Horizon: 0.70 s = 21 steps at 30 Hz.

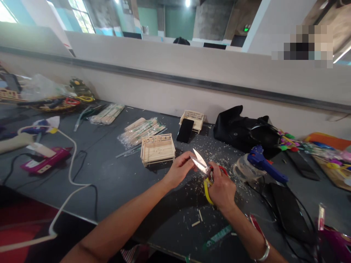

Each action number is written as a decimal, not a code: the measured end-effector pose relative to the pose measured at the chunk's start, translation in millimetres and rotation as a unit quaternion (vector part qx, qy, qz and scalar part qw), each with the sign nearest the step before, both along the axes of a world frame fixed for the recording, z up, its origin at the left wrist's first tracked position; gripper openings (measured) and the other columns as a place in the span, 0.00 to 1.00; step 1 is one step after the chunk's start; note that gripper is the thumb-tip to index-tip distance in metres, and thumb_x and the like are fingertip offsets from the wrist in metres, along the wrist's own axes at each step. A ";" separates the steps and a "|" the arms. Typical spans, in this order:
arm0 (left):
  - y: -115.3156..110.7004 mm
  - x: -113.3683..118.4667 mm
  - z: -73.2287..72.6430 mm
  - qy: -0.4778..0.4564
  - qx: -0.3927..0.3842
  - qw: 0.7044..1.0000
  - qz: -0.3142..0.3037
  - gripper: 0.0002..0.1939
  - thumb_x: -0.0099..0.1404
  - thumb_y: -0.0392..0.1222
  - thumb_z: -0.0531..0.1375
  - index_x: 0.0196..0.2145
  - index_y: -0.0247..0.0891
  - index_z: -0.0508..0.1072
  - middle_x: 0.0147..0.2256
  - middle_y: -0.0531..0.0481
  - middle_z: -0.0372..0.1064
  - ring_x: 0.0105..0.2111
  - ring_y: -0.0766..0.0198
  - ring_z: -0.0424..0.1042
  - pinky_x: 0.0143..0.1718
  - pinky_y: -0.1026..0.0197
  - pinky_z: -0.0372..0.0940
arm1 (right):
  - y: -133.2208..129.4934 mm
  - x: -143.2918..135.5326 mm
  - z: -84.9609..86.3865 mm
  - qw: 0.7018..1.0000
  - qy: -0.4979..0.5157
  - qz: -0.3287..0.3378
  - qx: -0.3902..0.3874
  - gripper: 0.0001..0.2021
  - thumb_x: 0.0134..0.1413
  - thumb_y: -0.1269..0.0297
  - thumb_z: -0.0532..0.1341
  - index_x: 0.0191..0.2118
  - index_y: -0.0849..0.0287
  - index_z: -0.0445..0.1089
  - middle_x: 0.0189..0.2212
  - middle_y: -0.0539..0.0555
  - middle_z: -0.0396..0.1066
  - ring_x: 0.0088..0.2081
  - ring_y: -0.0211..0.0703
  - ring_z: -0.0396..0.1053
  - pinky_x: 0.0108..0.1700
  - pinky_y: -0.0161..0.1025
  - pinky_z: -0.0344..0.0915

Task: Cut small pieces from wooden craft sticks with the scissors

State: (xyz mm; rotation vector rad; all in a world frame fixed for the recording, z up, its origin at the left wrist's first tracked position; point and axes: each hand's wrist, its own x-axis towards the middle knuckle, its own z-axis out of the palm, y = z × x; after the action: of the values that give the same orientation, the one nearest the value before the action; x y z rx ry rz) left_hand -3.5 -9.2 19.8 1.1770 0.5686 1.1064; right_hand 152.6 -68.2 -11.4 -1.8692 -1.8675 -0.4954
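Note:
My right hand (223, 188) is closed round the red and yellow handles of a pair of scissors (202, 166), whose blades stand apart and point up to the left. Close to the blades, my left hand (182, 168) has its fingers pinched together; whatever is between them is too small or hidden to make out. Left of that hand sits a miniature wooden bench (158, 149) built from thin sticks. Pale clippings (192, 190) lie scattered on the dark table (117, 197) beneath and around my hands.
Behind stand a second small bench (196, 117) with a phone (185, 130) leaning on it, and a black bag (241, 126). A blue glue gun (264, 164) rests on a clear container (244, 168) at right. Bagged sticks (142, 133) and a power strip (46, 160) lie left.

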 end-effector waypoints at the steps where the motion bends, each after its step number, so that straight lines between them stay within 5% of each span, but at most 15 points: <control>1: -0.7 0.7 -0.2 0.002 0.001 1.000 0.004 0.16 0.55 0.52 0.62 0.25 0.36 0.67 0.23 0.54 0.62 0.25 0.67 0.62 0.29 0.63 0.59 | -0.1 -0.1 0.1 1.000 0.000 -0.001 -0.002 0.18 0.48 0.69 0.55 0.48 0.57 0.66 0.24 0.52 0.70 0.24 0.41 0.66 0.24 0.33 0.53; 21: -8.1 8.2 -2.5 -0.059 -0.056 0.996 -0.020 0.15 0.54 0.50 0.64 0.25 0.36 0.68 0.23 0.54 0.65 0.23 0.69 0.62 0.27 0.65 0.59 | -0.1 -2.6 -0.7 0.999 -0.009 0.008 -0.031 0.22 0.49 0.70 0.55 0.52 0.61 0.61 0.29 0.55 0.72 0.30 0.45 0.69 0.31 0.36 0.60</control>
State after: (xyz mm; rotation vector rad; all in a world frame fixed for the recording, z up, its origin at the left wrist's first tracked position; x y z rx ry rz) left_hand 4.7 -17.3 17.3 1.0153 0.5073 1.0875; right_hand 150.0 -68.3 -12.0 -1.8943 -1.9273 -0.4564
